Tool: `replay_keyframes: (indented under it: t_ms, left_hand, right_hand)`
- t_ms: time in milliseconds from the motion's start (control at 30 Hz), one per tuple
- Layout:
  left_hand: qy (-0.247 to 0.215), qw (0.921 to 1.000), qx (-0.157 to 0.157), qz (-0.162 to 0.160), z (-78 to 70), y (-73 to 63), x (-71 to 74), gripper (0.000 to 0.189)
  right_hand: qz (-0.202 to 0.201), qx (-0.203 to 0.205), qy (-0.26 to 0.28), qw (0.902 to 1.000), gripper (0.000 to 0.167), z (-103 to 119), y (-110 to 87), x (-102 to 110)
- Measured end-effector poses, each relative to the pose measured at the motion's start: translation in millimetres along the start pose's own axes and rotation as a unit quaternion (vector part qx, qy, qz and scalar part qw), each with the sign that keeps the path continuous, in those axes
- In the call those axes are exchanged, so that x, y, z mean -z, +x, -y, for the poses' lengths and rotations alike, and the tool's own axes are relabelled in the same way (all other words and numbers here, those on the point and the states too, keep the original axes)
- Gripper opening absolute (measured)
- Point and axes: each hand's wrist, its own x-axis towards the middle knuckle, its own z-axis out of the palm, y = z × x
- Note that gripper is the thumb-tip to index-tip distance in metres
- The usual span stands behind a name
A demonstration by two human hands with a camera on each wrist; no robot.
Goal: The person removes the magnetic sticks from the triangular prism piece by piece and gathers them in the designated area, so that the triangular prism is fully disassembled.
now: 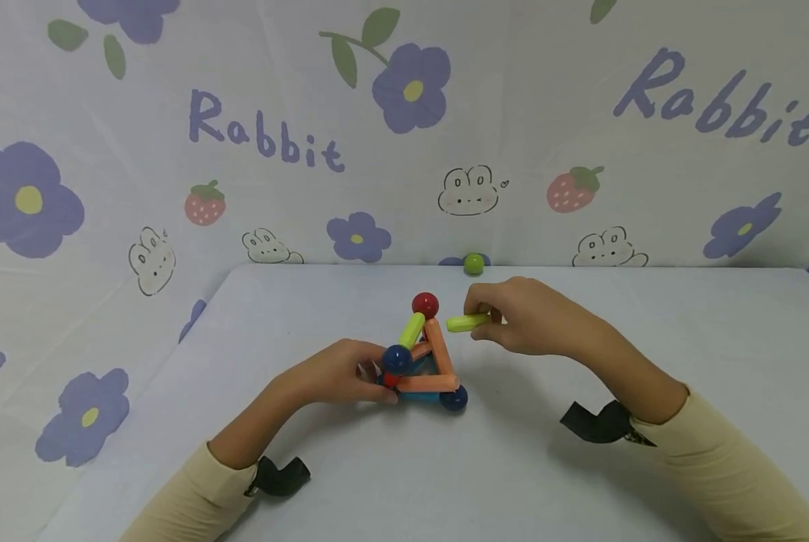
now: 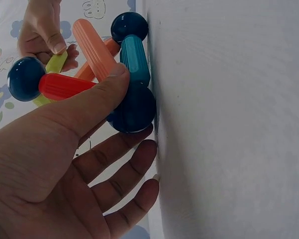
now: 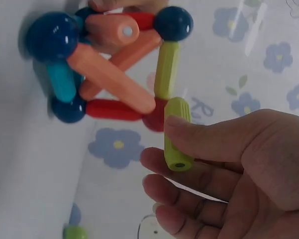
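A frame of magnetic rods and balls stands on the table, with a red ball [image 1: 425,305] at its top and dark blue balls [image 1: 454,397] at other corners. My left hand [image 1: 346,373] grips its lower left corner, thumb and fingers about a dark blue ball [image 2: 133,108]. Red, orange, blue and yellow-green rods link the balls. One orange rod [image 3: 112,31] shows a bare magnet end in the right wrist view. Just right of the red ball, my right hand [image 1: 526,316] pinches a loose yellow-green rod [image 3: 178,142] between thumb and fingers.
A green ball [image 1: 473,263] sits at the far edge of the white table [image 1: 296,301]. Behind it hangs a cloth [image 1: 512,113] printed with flowers, rabbits and strawberries. Dark straps [image 1: 597,421] hang at both sleeve cuffs.
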Motion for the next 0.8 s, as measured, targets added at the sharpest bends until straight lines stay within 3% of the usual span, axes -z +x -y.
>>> replay_keyframes:
  t_ms: [267, 800]
  left_hand:
    - [0.001, 1.0000, 0.000, 0.000, 1.6, -0.5, -1.1, 0.029]
    - [-0.001, 1.0000, -0.002, 0.000, 0.0, -1.1, -0.3, 0.029]
  right_hand:
    - [0.051, -0.050, 0.016, 0.9973, 0.014, -35, 2.2, 9]
    - [0.110, -0.116, -0.029, 0.9867, 0.011, -88, 0.7, 2]
